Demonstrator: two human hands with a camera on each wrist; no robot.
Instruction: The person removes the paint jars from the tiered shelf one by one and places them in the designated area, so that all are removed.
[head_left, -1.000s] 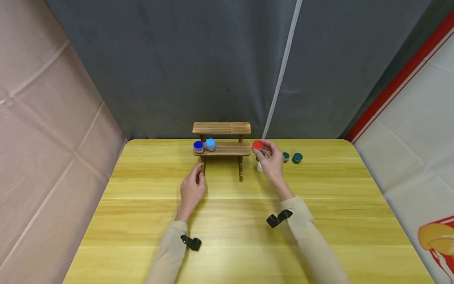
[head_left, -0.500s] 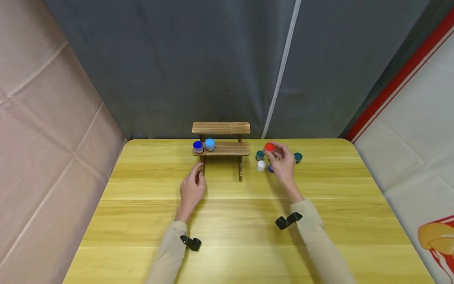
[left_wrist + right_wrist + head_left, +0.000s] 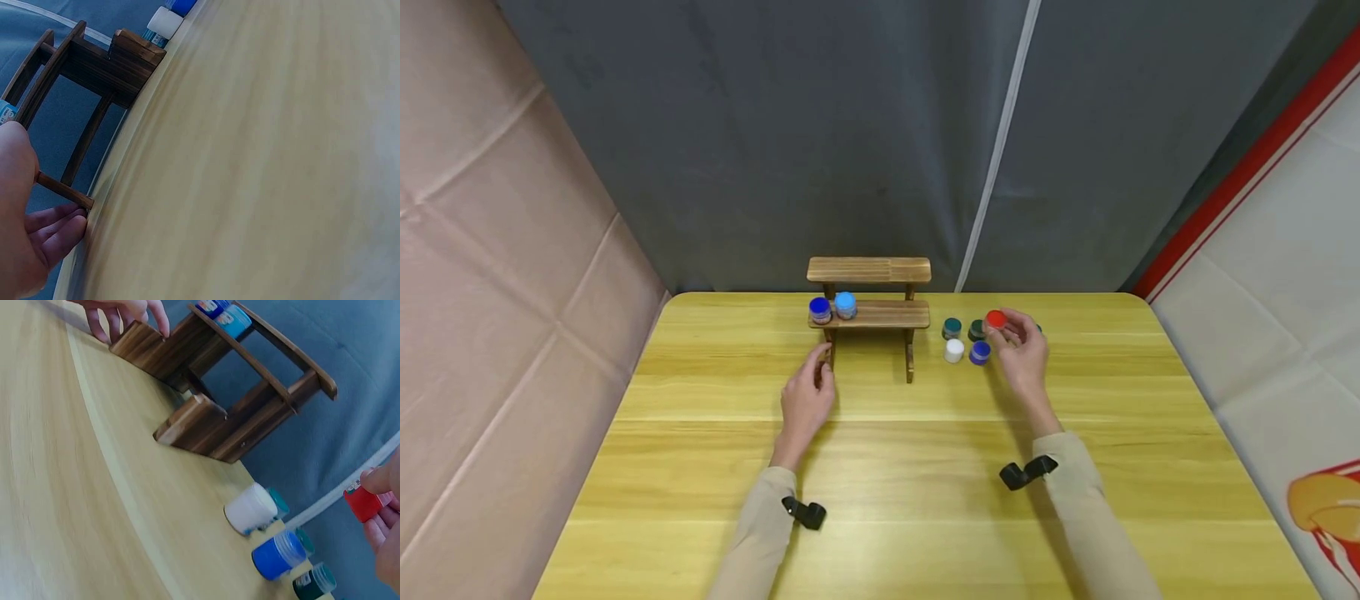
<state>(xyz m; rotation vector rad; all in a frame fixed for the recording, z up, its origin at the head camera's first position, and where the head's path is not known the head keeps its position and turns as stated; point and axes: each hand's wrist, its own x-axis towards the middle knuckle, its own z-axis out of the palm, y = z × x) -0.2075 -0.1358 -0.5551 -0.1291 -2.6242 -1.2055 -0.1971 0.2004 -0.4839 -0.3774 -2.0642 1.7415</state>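
Observation:
My right hand [image 3: 1021,354] pinches a small paint jar with a red top [image 3: 996,320] between thumb and fingers, above the right part of the table. In the right wrist view this red jar [image 3: 364,501] is held clear of the tabletop. My left hand [image 3: 807,402] grips the left leg of a two-tier wooden rack [image 3: 887,314], thumb and fingers on either side. On the rack's lower shelf, at its left end, stand a dark blue jar [image 3: 820,311] and a light blue jar [image 3: 846,306] side by side.
Right of the rack stand a white jar [image 3: 953,351], a blue jar [image 3: 980,353] and dark green jars [image 3: 952,328], one partly behind my right hand. A grey curtain [image 3: 775,167] hangs behind the wooden table [image 3: 880,500].
My right hand has moved to the right with the red jar, from beside the rack past the white and blue jars, uncovering them. My left hand stays at the rack leg.

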